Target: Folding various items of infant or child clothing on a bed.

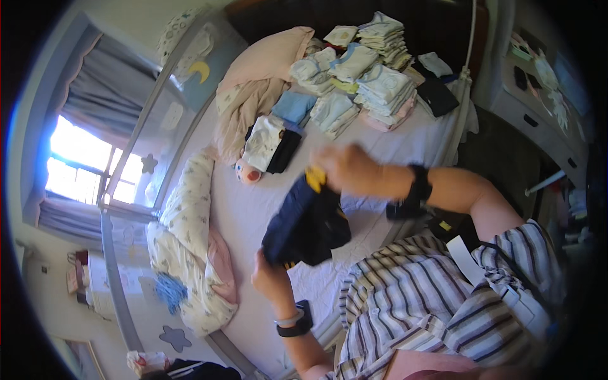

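A dark navy garment with yellow trim (pixel 306 228) hangs stretched between my two hands above the bed. My left hand (pixel 271 280) grips its lower left corner. At the upper right end, beside a yellow patch, my right hand (pixel 349 168) holds the cloth and looks blurred. The garment's kind cannot be made out. Beyond it on the mattress lies a folded white and black garment (pixel 266 142), with a small plush toy (pixel 248 172) at its near edge. A folded blue cloth (pixel 293 105) rests just behind.
Several stacks of folded light clothes (pixel 384 90) stand near the dark headboard (pixel 427 28). A pink pillow (pixel 266 57) and a bunched printed quilt (pixel 190 228) lie along the left. Mesh bed rails (pixel 116 266) border that side. A grey drawer cabinet (pixel 532 109) stands at right.
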Demonstrator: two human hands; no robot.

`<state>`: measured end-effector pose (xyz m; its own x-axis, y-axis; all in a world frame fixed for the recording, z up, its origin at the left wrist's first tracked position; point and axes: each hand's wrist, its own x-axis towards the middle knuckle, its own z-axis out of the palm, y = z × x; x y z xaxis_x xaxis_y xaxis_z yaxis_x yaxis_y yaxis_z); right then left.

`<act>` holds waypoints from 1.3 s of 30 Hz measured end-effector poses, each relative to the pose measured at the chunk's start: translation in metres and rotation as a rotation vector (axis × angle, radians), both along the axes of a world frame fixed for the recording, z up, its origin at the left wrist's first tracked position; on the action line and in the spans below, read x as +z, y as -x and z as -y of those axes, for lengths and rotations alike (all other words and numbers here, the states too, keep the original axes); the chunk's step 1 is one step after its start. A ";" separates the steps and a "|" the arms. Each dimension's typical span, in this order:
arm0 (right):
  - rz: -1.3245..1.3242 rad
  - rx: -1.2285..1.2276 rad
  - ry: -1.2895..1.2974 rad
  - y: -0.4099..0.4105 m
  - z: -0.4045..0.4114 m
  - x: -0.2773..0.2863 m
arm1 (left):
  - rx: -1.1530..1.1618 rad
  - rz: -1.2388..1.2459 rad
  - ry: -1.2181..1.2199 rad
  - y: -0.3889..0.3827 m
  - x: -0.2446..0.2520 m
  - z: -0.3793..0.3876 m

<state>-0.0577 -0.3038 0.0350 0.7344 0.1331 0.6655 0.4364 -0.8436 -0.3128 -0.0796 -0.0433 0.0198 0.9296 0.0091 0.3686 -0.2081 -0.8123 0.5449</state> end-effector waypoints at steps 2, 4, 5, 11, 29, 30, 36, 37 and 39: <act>-0.057 -0.149 0.089 -0.026 0.021 0.015 | 0.102 -0.001 -0.652 0.007 0.016 -0.015; -0.281 -0.222 0.198 -0.037 0.049 0.020 | -0.113 0.268 -0.498 -0.036 0.031 -0.024; -0.371 -0.153 0.185 -0.039 0.053 0.038 | -0.140 0.219 -0.468 -0.055 0.044 -0.041; 0.181 0.171 -0.149 -0.022 0.012 0.111 | -0.087 0.682 -0.066 -0.048 0.130 -0.002; -1.111 0.742 0.378 0.088 0.028 -0.032 | -0.588 -0.470 -0.232 0.045 0.021 0.000; -1.137 0.747 0.367 0.098 0.025 -0.031 | -0.646 -0.596 -0.318 0.063 0.009 -0.004; -0.999 0.548 0.214 0.111 0.027 -0.036 | -0.636 -0.753 -0.253 0.099 -0.012 -0.009; -1.006 0.541 0.211 0.113 0.027 -0.038 | -0.645 -0.758 -0.252 0.099 -0.016 -0.010; -0.665 0.571 0.043 0.116 0.025 -0.039 | -0.789 -0.367 -0.175 0.103 -0.027 -0.014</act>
<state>-0.1738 -0.3285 -0.0044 0.7819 0.6137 0.1091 0.5340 -0.5692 -0.6251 -0.1826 -0.0288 -0.0073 0.7012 -0.7127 -0.0185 -0.5789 -0.5843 0.5688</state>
